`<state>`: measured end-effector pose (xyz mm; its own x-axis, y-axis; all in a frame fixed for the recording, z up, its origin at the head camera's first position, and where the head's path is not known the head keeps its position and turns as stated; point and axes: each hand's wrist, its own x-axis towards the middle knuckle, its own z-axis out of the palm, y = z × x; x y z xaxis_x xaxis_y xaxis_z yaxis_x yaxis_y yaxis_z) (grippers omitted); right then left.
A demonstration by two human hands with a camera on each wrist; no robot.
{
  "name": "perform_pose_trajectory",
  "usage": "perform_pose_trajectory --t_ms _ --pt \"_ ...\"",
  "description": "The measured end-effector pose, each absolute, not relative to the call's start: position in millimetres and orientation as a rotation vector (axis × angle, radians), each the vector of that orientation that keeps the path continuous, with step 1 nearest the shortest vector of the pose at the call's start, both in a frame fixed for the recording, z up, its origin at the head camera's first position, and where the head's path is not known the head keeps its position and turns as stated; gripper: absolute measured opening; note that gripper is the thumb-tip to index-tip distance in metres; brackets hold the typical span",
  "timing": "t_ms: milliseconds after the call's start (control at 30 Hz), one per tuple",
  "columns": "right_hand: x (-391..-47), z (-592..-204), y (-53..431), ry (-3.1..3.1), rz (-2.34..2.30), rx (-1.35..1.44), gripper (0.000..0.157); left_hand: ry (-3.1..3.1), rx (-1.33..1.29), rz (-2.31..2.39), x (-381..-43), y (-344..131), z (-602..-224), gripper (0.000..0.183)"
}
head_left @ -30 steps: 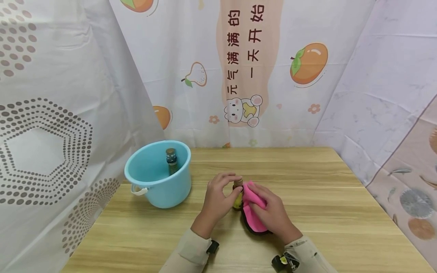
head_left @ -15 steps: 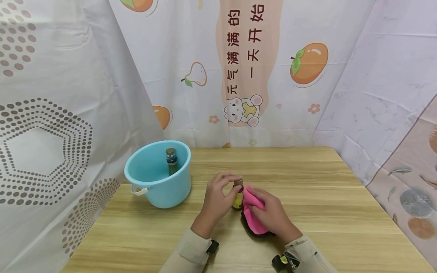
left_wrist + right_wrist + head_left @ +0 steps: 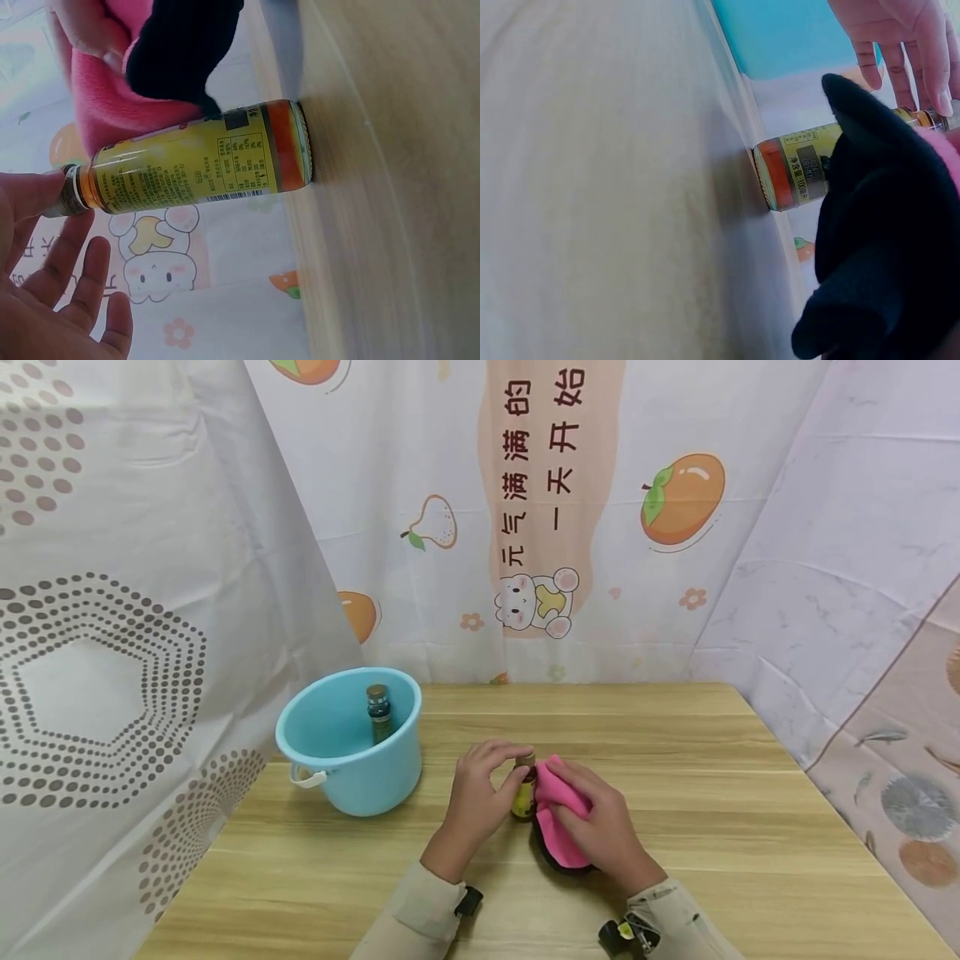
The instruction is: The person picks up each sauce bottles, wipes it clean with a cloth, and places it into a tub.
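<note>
Pinching the cap (image 3: 73, 196) of a small glass bottle (image 3: 523, 800) between thumb and forefinger of the left grip (image 3: 482, 797), closed at the tips, with the remaining fingers spread loosely at lower left of the left wrist view. Clutching a cloth (image 3: 564, 839), pink on one face and black on the other, in the right grip (image 3: 606, 827), closed firmly round the folds and touching the right side of the bottle in the head view. Keeping the bottle upright on the wood-patterned desk (image 3: 720, 777), below and slightly right of the centre of the head view. Showing, in the left wrist view, a yellow label (image 3: 180, 169) with small print and a barcode, plus orange-red colour near the base, with the bottle lying crosswise in that frame and the pink face of the cloth against it at upper left. Seeing mostly the black face at lower right of the right wrist view, hiding part of the label, with the left grip at upper right.

Having a pale blue bucket (image 3: 375, 781) at left of the head view, apart from both grips, with a second bottle (image 3: 380, 714) inside, brown-capped, lower end hidden by the rim. Wearing beige sleeves (image 3: 423, 906) at the bottom edge. Facing a white curtain (image 3: 630, 647) printed with orange fruit, dark characters and a cartoon animal across the top.
</note>
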<state>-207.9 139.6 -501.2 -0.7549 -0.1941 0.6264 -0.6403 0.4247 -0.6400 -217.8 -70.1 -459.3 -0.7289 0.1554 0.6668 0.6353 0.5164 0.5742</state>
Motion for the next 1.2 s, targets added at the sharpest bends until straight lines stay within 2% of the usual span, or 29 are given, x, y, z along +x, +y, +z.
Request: perform_pose_trajectory --t_ms 400,867,1200 --pt "-207.2 -498.0 140.2 -2.177 1.368 0.740 0.053 -2.206 -0.661 -1.147 -220.0 -68.8 -459.9 0.023" --pt "-203.6 -499.3 138.6 -2.527 1.328 0.517 0.056 -2.235 -0.608 -1.175 -216.7 -70.1 -459.3 0.024" --pt "-203.6 -499.3 138.8 -2.549 1.270 0.520 0.057 -2.229 -0.601 -1.193 -216.6 -68.4 -457.9 0.024"
